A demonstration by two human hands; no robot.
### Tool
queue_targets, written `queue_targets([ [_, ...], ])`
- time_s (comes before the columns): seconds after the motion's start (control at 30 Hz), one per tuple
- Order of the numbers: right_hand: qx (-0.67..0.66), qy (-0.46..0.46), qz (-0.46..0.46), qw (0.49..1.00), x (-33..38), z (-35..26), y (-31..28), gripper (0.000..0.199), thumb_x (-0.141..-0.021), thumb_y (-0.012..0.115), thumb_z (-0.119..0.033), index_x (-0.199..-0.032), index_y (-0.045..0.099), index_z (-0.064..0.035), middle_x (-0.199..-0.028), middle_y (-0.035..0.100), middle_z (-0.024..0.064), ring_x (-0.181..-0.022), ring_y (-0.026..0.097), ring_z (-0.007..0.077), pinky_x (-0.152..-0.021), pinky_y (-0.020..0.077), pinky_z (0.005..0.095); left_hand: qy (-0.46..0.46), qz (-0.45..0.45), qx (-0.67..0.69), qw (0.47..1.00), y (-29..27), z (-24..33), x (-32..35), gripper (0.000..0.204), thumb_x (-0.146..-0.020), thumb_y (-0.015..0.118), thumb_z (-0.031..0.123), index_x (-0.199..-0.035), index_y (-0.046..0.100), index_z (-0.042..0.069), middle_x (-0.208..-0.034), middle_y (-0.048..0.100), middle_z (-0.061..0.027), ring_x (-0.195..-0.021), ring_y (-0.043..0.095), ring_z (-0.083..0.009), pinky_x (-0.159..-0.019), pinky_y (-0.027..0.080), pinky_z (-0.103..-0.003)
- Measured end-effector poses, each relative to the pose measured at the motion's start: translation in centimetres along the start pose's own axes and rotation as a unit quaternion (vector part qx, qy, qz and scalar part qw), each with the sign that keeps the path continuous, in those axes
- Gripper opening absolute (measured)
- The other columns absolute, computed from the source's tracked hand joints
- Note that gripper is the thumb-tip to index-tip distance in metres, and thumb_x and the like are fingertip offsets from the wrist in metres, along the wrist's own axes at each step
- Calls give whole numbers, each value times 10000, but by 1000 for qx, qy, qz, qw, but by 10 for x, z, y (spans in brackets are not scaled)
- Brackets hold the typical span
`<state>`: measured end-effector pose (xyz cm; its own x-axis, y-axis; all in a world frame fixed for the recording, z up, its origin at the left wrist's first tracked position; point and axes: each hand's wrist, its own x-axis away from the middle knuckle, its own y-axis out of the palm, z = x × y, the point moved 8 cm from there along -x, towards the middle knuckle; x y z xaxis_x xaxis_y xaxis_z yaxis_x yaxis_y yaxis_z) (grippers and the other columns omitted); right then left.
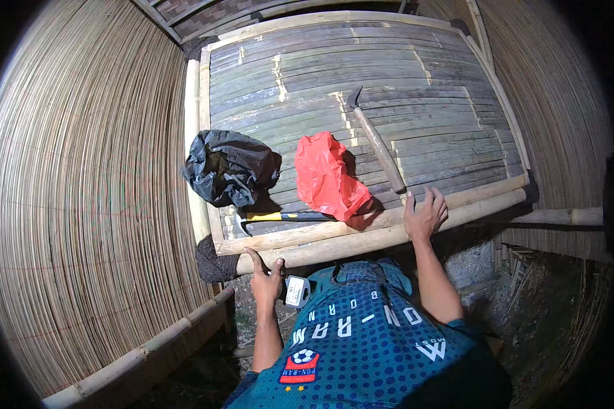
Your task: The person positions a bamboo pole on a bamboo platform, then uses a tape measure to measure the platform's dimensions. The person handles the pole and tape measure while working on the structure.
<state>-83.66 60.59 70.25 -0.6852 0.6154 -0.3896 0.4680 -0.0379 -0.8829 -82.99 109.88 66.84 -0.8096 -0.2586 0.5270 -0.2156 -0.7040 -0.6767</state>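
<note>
My left hand [265, 281] is at the front edge of a bamboo-slat table [300, 255], near its left corner, thumb and forefinger apart, holding nothing. My right hand [426, 213] lies over the front rail further right, fingers spread and empty. Just beyond it is a hand tool [381, 151] with a long wooden handle and a small dark hooked blade pointing away. A crumpled red plastic bag [327, 174] sits between the hands. Left of that stands a bunched black plastic bag [228, 167], its contents unclear. A yellow-and-black-handled tool [286, 217] with a curved metal end lies in front, partly under the red bag.
Walls of thin reed sticks rise on the left [82, 191] and right [559, 116]. Dark cord binding [215, 260] wraps the table's near left corner. A bamboo rail [143, 351] runs along the lower left. A white device [297, 292] is at my left wrist.
</note>
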Motion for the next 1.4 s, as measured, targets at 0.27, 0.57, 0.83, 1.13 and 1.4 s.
queue_targets([
  [0.27, 6, -3, 2, 1000, 0, 1, 4, 513, -917, 771, -438, -1281, 684, -87, -1352, 577, 124, -1294, 511, 360, -1087, 375, 532, 18, 10, 18, 1000, 3, -6, -3, 1071, -948, 754, 452, -1721, 24, 322, -1258, 663, -416, -1235, 633, -564, -1062, 497, -517],
  [0.57, -2, -1, -1, 1000, 0, 0, 2, 511, -923, 768, -431, -1280, 682, -76, -1345, 579, 120, -1291, 510, 361, -1090, 373, 533, 8, 1, 9, 1000, 0, 0, 0, 1079, -950, 757, 440, -1724, 23, 282, -1242, 666, -421, -1230, 640, -553, -1047, 500, -517],
  [0.83, -1, 3, -8, 1000, 0, -1, 2, 523, -932, 753, -448, -1295, 681, -79, -1356, 580, 119, -1298, 509, 357, -1101, 372, 525, 51, 35, -2, 998, 2, -6, -4, 1076, -946, 749, 459, -1726, 31, 276, -1211, 673, -425, -1194, 643, -578, -1037, 500, -530],
  [1.13, -3, 5, -11, 1000, 1, 1, 4, 515, -929, 757, -426, -1305, 683, -82, -1375, 577, 113, -1314, 506, 352, -1126, 356, 516, 32, 28, -45, 998, -1, 1, 0, 1086, -942, 747, 487, -1722, 12, 309, -1175, 687, -419, -1168, 651, -585, -1020, 509, -558],
  [1.4, -1, 8, -14, 1000, 0, 3, 9, 509, -928, 765, -420, -1306, 684, -89, -1369, 578, 109, -1318, 510, 345, -1131, 357, 519, 31, 29, -49, 998, 3, -9, -6, 1103, -933, 739, 516, -1720, -9, 320, -1139, 694, -422, -1136, 668, -578, -1008, 519, -557],
])
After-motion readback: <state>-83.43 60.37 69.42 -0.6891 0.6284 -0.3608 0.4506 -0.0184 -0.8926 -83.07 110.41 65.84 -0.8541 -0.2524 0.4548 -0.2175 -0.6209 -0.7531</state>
